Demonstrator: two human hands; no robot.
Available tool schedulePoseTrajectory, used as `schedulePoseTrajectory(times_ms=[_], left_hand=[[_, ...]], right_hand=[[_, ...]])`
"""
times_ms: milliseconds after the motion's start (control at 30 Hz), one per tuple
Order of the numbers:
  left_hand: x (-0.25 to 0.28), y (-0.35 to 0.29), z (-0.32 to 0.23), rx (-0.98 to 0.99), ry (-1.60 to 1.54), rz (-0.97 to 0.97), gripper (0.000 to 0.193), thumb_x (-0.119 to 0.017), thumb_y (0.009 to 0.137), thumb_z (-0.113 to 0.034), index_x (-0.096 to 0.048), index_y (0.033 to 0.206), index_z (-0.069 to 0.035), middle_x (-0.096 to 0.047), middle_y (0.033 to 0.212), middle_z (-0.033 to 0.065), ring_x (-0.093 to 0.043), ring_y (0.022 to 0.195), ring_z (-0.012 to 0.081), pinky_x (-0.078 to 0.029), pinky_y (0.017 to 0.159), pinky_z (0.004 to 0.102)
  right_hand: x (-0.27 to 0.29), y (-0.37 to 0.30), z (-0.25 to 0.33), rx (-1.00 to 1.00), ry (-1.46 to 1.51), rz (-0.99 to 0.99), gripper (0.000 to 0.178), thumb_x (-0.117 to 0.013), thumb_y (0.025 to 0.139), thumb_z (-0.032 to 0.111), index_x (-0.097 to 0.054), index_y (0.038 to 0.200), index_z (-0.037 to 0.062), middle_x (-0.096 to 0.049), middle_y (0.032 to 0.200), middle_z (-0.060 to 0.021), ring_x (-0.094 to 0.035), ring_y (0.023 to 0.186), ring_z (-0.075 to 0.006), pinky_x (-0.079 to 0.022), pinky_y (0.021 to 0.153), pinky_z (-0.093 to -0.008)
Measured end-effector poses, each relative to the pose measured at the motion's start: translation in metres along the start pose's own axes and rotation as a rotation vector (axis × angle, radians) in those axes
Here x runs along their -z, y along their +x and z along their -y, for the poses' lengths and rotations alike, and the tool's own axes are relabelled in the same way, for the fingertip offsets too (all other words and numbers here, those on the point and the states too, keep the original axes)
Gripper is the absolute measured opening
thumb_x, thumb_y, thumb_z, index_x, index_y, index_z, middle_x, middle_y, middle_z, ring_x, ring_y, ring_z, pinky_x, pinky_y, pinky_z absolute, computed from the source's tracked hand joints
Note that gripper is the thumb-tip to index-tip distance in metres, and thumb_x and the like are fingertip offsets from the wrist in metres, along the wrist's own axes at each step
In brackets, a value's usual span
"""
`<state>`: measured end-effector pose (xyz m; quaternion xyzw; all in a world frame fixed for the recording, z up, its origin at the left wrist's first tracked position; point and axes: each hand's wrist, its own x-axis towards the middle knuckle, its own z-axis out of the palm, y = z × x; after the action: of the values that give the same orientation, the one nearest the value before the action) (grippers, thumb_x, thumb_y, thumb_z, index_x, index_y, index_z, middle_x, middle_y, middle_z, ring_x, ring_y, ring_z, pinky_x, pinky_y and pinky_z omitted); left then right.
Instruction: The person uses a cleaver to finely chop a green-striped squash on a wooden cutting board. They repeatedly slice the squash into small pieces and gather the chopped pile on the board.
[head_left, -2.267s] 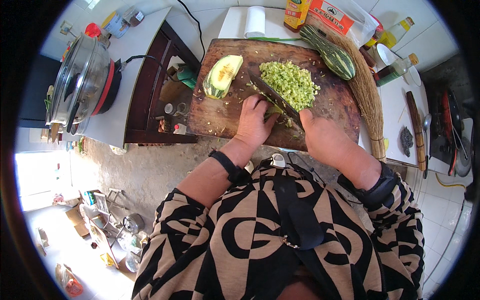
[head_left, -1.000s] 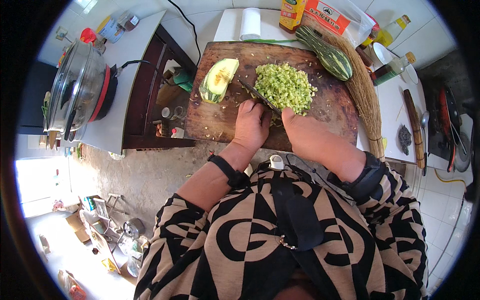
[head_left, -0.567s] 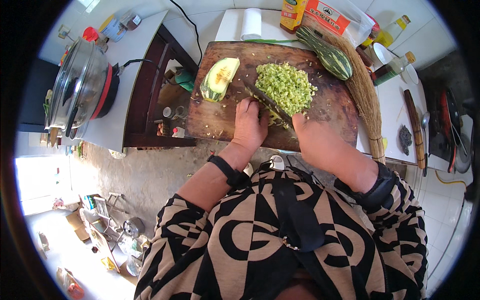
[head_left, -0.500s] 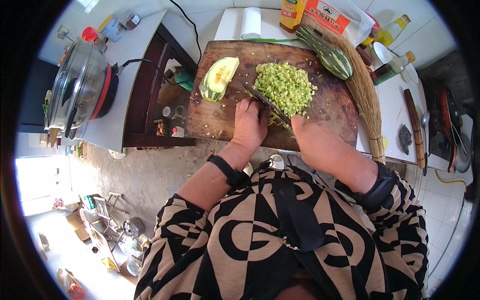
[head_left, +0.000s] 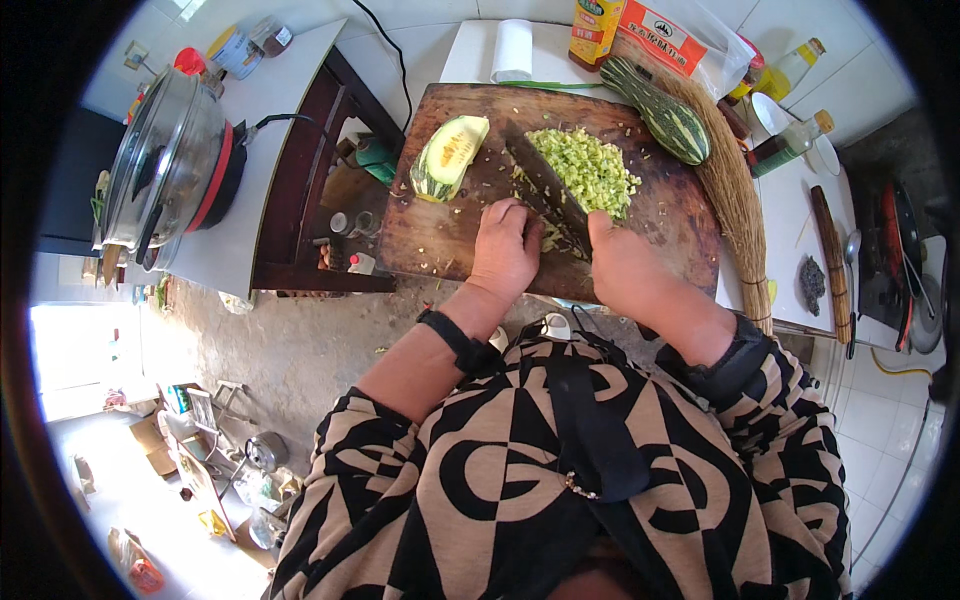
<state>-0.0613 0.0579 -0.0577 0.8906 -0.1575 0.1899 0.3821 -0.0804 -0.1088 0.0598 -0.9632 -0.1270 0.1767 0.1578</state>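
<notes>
My right hand point(head_left: 628, 262) is closed round the handle of a dark cleaver point(head_left: 545, 185). Its broad blade leans over the wooden cutting board point(head_left: 405, 240), left of and against a heap of finely chopped green squash point(head_left: 590, 165). Just left of the blade, my left hand point(head_left: 503, 250) rests at the board's near side with its fingers curled in; whatever lies under them is hidden. A cut piece of striped squash point(head_left: 450, 155), its seedy yellow core facing up, sits at the board's left. Small bits stick to the wood around the blade.
A whole striped squash point(head_left: 660, 115) and a straw broom head point(head_left: 730, 195) lie along the board's right side. Bottles point(head_left: 790, 140), a paper roll point(head_left: 513, 50) and a spoon point(head_left: 852, 250) are on the white table. A glass-lidded electric pot point(head_left: 165, 165) stands on the left counter.
The cleaver has turned from nearly edge-on to showing its flat side, with the blade beside the chopped heap. My left hand stays almost where it was. The whole view has shifted slightly.
</notes>
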Motion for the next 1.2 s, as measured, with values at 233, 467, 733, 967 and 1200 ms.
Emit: schedulePoseTrajectory(times_ms=[233,467,733,967,1200], left_hand=[[0.001,0.000,-0.004,-0.011,0.045,-0.014,0.016,-0.061,0.073,0.000,-0.056,0.087,-0.002,-0.055,0.091,0.0180,-0.050,0.087,0.0382,-0.042,0.077,0.0449],[0.000,0.000,-0.003,-0.044,0.027,-0.045,0.013,-0.060,0.073,0.001,-0.055,0.085,-0.001,-0.055,0.089,0.0176,-0.051,0.084,0.0383,-0.043,0.074,0.0453],[0.015,-0.003,-0.012,0.003,0.040,0.116,0.041,-0.074,0.068,-0.018,-0.056,0.097,0.005,-0.052,0.102,0.0209,-0.048,0.101,0.0389,-0.042,0.090,0.0426],[0.015,-0.007,-0.004,-0.035,-0.018,0.092,0.028,-0.068,0.070,-0.003,-0.055,0.095,0.000,-0.052,0.103,0.0195,-0.048,0.098,0.0395,-0.043,0.085,0.0435],[0.010,-0.008,-0.003,-0.064,-0.015,0.031,0.017,-0.066,0.072,-0.002,-0.059,0.087,-0.002,-0.056,0.094,0.0164,-0.052,0.089,0.0371,-0.046,0.078,0.0422]], right_hand=[[0.013,-0.022,0.001,0.145,-0.122,0.131,0.026,-0.052,0.074,-0.003,-0.040,0.097,-0.0037,-0.062,0.081,-0.0272,-0.062,0.077,-0.0444,-0.049,0.067,-0.0508],[-0.002,-0.002,0.008,0.092,-0.062,0.171,0.029,-0.052,0.073,-0.004,-0.036,0.097,-0.0037,-0.060,0.081,-0.0284,-0.060,0.079,-0.0459,-0.047,0.067,-0.0510],[-0.002,-0.002,-0.004,0.018,0.040,-0.010,0.030,-0.054,0.074,-0.002,-0.039,0.100,-0.0046,-0.062,0.082,-0.0291,-0.062,0.078,-0.0443,-0.050,0.071,-0.0501],[0.010,-0.030,-0.001,0.113,-0.107,0.078,0.029,-0.051,0.074,-0.003,-0.038,0.099,-0.0034,-0.061,0.077,-0.0271,-0.061,0.074,-0.0445,-0.049,0.066,-0.0510],[0.009,-0.031,0.004,0.211,-0.093,0.093,0.030,-0.050,0.072,-0.007,-0.038,0.099,-0.0036,-0.061,0.081,-0.0266,-0.061,0.077,-0.0443,-0.048,0.066,-0.0512]])
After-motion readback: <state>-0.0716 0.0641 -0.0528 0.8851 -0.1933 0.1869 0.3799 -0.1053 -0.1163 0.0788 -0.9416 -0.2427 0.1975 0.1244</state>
